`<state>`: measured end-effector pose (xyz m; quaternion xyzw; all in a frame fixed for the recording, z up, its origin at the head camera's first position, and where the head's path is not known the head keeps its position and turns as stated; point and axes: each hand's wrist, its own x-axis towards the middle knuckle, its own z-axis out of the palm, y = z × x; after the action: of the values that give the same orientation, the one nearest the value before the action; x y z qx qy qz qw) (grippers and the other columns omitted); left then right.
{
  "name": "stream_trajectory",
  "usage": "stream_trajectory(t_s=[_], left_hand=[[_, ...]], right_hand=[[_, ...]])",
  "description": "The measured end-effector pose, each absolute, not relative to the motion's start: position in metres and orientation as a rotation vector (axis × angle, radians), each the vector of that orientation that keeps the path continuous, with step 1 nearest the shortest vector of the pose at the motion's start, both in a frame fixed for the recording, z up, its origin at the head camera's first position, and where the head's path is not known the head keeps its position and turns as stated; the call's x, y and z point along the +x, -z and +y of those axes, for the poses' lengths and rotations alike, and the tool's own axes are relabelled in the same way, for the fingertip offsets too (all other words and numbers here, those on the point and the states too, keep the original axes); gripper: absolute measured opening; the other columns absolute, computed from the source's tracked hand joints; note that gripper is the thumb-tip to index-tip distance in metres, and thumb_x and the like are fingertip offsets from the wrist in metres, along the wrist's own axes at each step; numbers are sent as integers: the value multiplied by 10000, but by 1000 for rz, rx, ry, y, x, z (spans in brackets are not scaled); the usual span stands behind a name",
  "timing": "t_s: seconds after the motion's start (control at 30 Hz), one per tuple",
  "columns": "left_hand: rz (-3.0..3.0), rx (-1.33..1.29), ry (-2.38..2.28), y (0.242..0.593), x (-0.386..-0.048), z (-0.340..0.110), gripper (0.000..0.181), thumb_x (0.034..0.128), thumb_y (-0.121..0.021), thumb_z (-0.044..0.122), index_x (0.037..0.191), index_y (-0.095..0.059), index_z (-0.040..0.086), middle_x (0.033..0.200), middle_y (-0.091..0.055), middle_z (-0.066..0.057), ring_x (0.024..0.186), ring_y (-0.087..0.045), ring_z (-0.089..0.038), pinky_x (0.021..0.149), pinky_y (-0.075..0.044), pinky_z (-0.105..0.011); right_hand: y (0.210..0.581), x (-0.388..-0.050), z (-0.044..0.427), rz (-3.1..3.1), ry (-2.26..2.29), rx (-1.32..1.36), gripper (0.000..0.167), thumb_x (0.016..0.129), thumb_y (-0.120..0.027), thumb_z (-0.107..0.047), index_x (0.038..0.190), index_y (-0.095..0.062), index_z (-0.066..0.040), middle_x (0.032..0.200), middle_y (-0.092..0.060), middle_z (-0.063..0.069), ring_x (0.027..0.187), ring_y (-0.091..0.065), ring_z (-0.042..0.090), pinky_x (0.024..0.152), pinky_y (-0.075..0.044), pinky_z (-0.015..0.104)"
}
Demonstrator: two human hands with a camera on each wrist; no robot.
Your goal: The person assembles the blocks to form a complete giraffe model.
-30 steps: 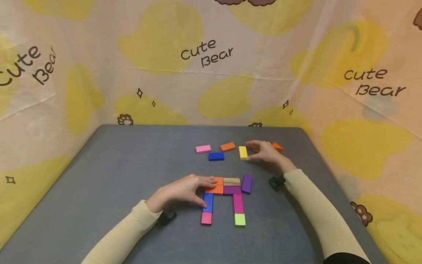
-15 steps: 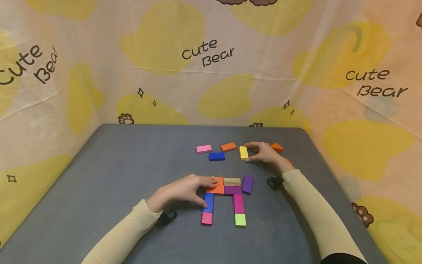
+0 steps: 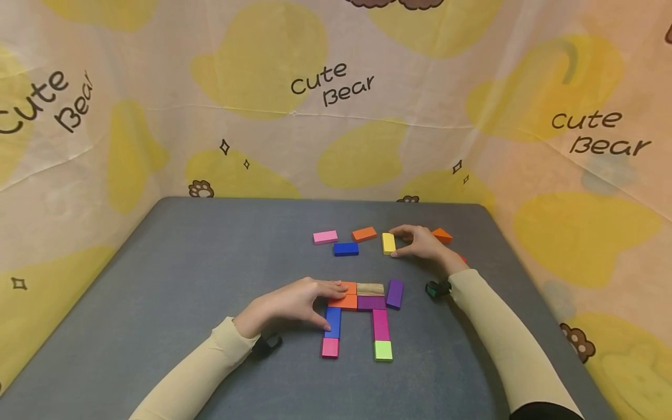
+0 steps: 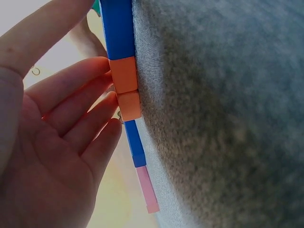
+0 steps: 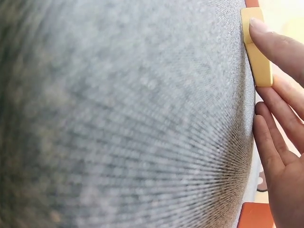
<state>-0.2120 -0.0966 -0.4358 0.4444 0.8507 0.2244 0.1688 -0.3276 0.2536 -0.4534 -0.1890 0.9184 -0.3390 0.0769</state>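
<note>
In the head view, my right hand [image 3: 420,241] is at the back of the table. Its thumb and a finger pinch a yellow block [image 3: 388,244] by its two ends; the right wrist view shows this yellow block [image 5: 260,64] lying flat. My left hand [image 3: 294,300] rests with loosely extended fingers on a flat figure of blocks. Its fingertips touch two orange blocks [image 3: 344,301], and the thumb lies on a blue block [image 3: 333,318]. A wooden block [image 3: 370,289], purple block [image 3: 371,303], magenta block [image 3: 380,324], green block [image 3: 383,350] and pink block [image 3: 330,348] continue the figure.
A purple block [image 3: 395,294] stands at a slant beside the figure's right side. Behind are a light pink block [image 3: 325,237], a dark blue block [image 3: 346,249] and an orange block [image 3: 364,234]. Past my right hand lies an orange triangular block [image 3: 442,235]; a red piece [image 3: 463,259] is mostly hidden.
My right thumb and finger have come in slightly onto the ends of the yellow block. My left hand and the figure have stayed put.
</note>
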Motion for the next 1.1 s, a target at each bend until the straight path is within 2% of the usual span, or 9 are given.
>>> stream_trajectory(t_s=[0.2,0.63,1.1], left_hand=[[2419,1275,-640,436,-212,-97,713,756,-784,401,1380,-510,194,1433,-479,54,1377,-375,-118,1079,-379,-381],[2419,1295,-638,436,-212,-97,711,753,-783,410,1374,-519,186,1423,-489,55,1376,-378,-126,1075,-383,-397],[2411,1274,-663,435,-211,-98,709,752,-786,405,1373,-520,192,1425,-487,51,1376,-375,-112,1082,-376,-381]], right_hand=[[451,-325,255,2762,1044,-507,628,712,-832,-333,1259,-601,-131,1296,-589,95,1219,-542,289,1028,-424,451],[442,-307,264,2769,1111,-503,636,702,-841,-308,1230,-601,-47,1227,-619,158,1128,-604,315,956,-484,430],[438,-273,270,2881,1030,-481,613,683,-840,-382,1176,-637,-79,1160,-654,113,1040,-640,286,909,-508,447]])
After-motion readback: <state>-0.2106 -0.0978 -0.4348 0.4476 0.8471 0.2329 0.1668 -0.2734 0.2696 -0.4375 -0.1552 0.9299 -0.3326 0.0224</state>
